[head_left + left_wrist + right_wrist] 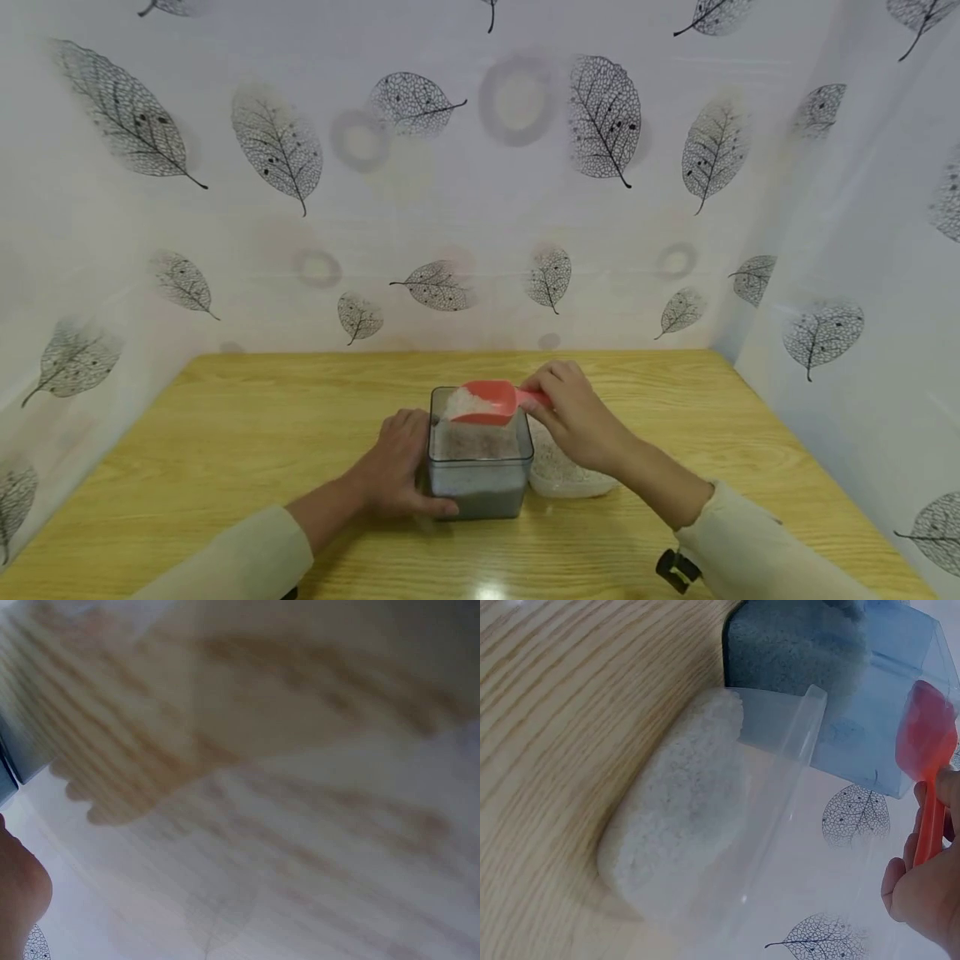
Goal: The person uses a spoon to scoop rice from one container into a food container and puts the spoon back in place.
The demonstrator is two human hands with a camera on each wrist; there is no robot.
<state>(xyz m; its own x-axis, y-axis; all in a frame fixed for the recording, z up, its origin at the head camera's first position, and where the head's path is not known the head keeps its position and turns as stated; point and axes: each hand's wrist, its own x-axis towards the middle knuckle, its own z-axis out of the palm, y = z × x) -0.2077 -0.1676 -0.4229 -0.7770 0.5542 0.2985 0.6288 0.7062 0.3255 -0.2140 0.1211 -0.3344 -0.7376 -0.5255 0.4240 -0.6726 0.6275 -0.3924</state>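
Note:
My right hand (581, 417) grips the handle of a red scoop (504, 400) that is loaded with whitish, rice-like grains. The scoop sits level over the opening of a square, smoky-clear plastic container (483, 493), its bowl inside the rim outline in the head view. More pale grains partly fill that container. On the container's left side my left hand (397, 471) holds it, thumb across the front face and fingers along the far left edge. Close to the container's right side is a clear plastic tub (806, 742) of the same grains, partly hidden under my right hand in the head view.
Everything stands on a wood-grain table (285, 417). A white sheet (465, 200) printed with dark leaves rises behind the table and along both sides. A small black object (677, 571) shows by the right sleeve.

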